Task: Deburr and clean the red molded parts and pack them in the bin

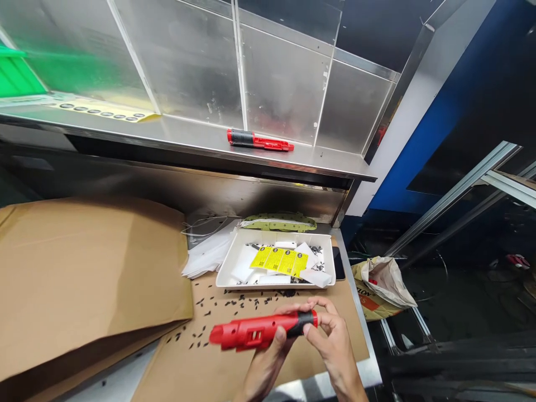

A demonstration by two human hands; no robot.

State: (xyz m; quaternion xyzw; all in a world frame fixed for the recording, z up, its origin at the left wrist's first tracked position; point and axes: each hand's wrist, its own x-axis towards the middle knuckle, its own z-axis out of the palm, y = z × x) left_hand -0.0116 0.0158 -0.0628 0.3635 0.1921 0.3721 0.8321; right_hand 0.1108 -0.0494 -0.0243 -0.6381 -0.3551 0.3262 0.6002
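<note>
A red tool (255, 330) with a black collar at one end is held in both hands, just in front of the white tray (226, 274) and slightly above the table (117, 382). It lies nearly level, with the red end pointing away to the tray's left and the black collar below the tray's right half.

The left hand (270, 360) comes up from beneath, and its fingers (280, 335) are clamped on the tool where the red body meets the collar. The right hand (333, 338) grips the collar end, with its fingers (312, 306) curled over the top and closed on the black part.

Inside the tray lie yellow labels (278, 260), white slips and a few small dark bits. Small black screws (234, 304) are scattered on the brown cardboard (84, 268) in front of the tray and to its left, between the tray and the tool. White papers (207, 257) are stacked against the tray's left side. A pale green part (278, 222) lies just behind the tray, and a dark phone (338, 263) lies at its right edge. Further right of the tray, off the table, sits a crumpled paper bag (383, 285).

Above and behind the tray runs a steel shelf (167, 134), on which lies a 2nd red tool (259, 140) with a black collar, untouched.
</note>
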